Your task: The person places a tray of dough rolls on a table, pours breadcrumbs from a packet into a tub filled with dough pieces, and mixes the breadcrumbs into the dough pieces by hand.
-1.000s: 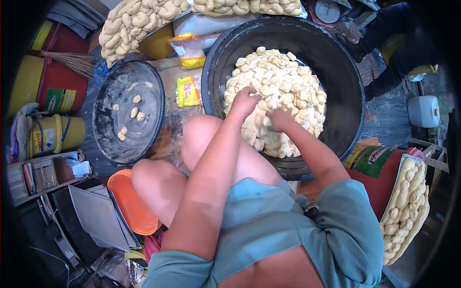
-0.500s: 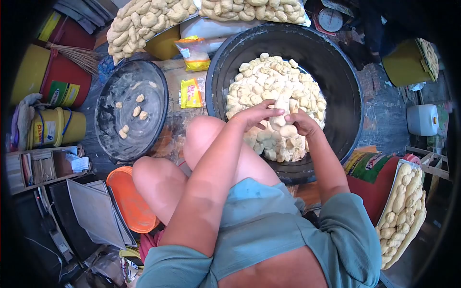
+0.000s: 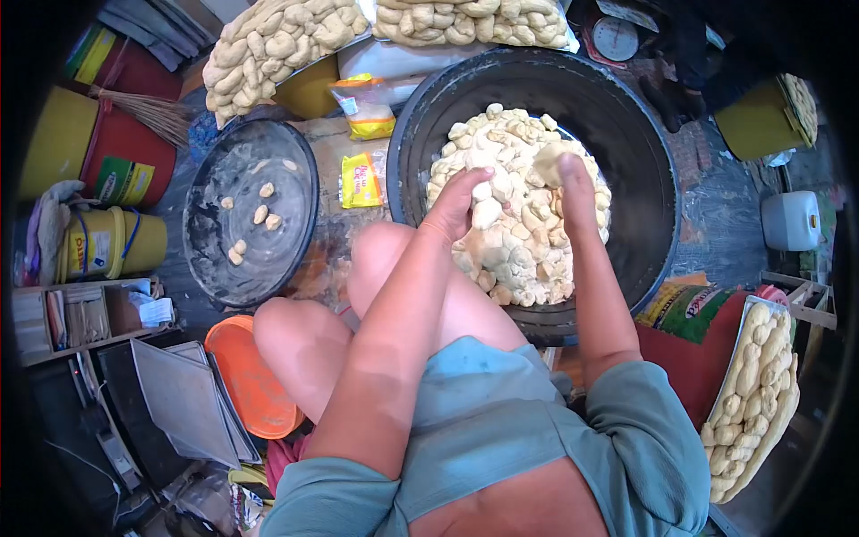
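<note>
A large black tub [image 3: 644, 125] holds a heap of pale, floury dough pieces [image 3: 510, 134]. Over the left part of the heap, my left hand [image 3: 458, 204] is closed round whitish dough pieces that bulge out past its thumb. My right hand [image 3: 577, 183] is raised over the heap's right side, thumb side up, with dough beside its fingers; the fingers are blurred and partly hidden, so its grip is unclear. To the left lies a round dark tray [image 3: 215, 259] with several small dough lumps [image 3: 260, 214] on it.
Dough-laden trays stand behind the tub [image 3: 277, 54] and at the lower right [image 3: 752, 403]. Yellow packets [image 3: 361, 182] lie between tray and tub. A scale [image 3: 615, 38], a person's dark-clothed legs [image 3: 707, 54], a white jug [image 3: 791, 221], an orange basin [image 3: 255, 376] and buckets [image 3: 112, 242] surround me.
My hands were together over the dough half a second ago; now they are apart, the right one raised further forward. The view has shifted slightly.
</note>
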The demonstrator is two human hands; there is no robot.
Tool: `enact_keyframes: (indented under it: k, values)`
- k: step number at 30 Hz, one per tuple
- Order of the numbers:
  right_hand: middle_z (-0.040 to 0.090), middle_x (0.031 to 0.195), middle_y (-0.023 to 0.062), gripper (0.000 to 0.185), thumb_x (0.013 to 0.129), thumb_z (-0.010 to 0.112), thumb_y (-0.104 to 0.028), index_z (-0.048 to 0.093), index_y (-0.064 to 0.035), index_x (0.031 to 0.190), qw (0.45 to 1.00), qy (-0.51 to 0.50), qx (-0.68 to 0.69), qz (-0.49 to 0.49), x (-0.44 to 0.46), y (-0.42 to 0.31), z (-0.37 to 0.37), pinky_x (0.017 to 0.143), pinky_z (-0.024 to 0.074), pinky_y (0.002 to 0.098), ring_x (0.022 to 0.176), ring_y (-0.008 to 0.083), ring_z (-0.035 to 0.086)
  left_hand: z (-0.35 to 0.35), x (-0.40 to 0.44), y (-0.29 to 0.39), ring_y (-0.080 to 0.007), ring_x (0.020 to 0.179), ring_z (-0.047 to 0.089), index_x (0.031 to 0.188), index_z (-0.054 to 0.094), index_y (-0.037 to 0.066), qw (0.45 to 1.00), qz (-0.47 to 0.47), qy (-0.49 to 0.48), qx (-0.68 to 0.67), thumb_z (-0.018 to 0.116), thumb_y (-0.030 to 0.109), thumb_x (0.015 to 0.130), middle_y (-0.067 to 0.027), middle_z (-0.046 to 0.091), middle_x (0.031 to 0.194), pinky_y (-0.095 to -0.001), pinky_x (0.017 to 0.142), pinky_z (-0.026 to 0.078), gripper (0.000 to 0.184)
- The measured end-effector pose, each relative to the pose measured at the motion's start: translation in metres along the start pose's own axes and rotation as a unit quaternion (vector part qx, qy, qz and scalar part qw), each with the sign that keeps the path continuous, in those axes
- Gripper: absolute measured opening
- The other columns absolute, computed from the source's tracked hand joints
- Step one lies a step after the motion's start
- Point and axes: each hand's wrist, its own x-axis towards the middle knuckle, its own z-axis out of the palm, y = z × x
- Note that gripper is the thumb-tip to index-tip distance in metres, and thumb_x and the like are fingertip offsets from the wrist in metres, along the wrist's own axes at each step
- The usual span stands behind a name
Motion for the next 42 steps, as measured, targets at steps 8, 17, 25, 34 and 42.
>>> enact_keyframes:
  k: [8,17,25,34,42]
  values:
    - [0.049,0.124,0.0151,0.053,0.083,0.067,-0.015,0.043,-0.0062,0.131,0.956,-0.221,0.177,0.076,-0.007,-0.023,0.01,0.094,0.0417,0.0317,0.108,0.0223,0.053,0.013,-0.01,-0.002,-0.0131,0.084,0.061,0.112,0.058,0.002,0.984,-0.117,-0.06,0.122,0.067,0.034,0.084,-0.0065,0.063,0.096,-0.0276,0.064,0.054,0.044]
    - [0.043,0.133,0.0139,0.051,0.084,0.068,-0.02,0.048,-0.0105,0.129,0.994,-0.055,-0.076,-0.048,0.002,-0.015,0.006,0.105,0.0348,0.0415,0.123,0.0312,0.043,0.008,-0.003,-0.002,-0.017,0.088,0.063,0.12,0.05,0.001,0.993,-0.056,-0.055,0.089,0.065,0.016,0.08,-0.0105,0.06,0.106,-0.0302,0.065,0.055,0.046]
    - [0.062,0.092,0.0078,0.025,0.091,0.054,-0.014,0.057,-0.0062,0.115,0.992,-0.025,0.113,0.05,0.003,0.0,0.003,0.076,0.0467,0.0283,0.084,0.0146,0.057,0.009,-0.007,0.004,-0.023,0.066,0.064,0.134,0.036,0.006,0.993,-0.064,-0.068,0.067,0.052,0.011,0.076,-0.0185,0.06,0.102,-0.0317,0.062,0.055,0.06]
    - [0.062,0.105,0.0066,0.022,0.09,0.059,-0.015,0.061,-0.0036,0.108,0.983,-0.125,0.111,0.071,-0.013,-0.005,0.023,0.093,0.0412,0.0305,0.102,0.015,0.054,0.012,-0.008,0.0,-0.024,0.065,0.062,0.137,0.032,0.002,0.996,-0.036,-0.022,0.085,0.049,0.008,0.075,-0.0187,0.06,0.093,-0.0338,0.063,0.054,0.064]
    - [0.037,0.141,0.0148,0.046,0.082,0.067,-0.021,0.054,-0.0088,0.124,0.991,-0.042,-0.123,-0.021,-0.013,0.023,0.024,0.103,0.035,0.0382,0.125,0.0293,0.043,-0.009,0.006,-0.001,-0.0223,0.066,0.061,0.115,0.05,0.003,0.997,0.024,0.068,0.026,0.05,0.01,0.085,-0.0123,0.06,0.08,-0.0325,0.064,0.053,0.031]
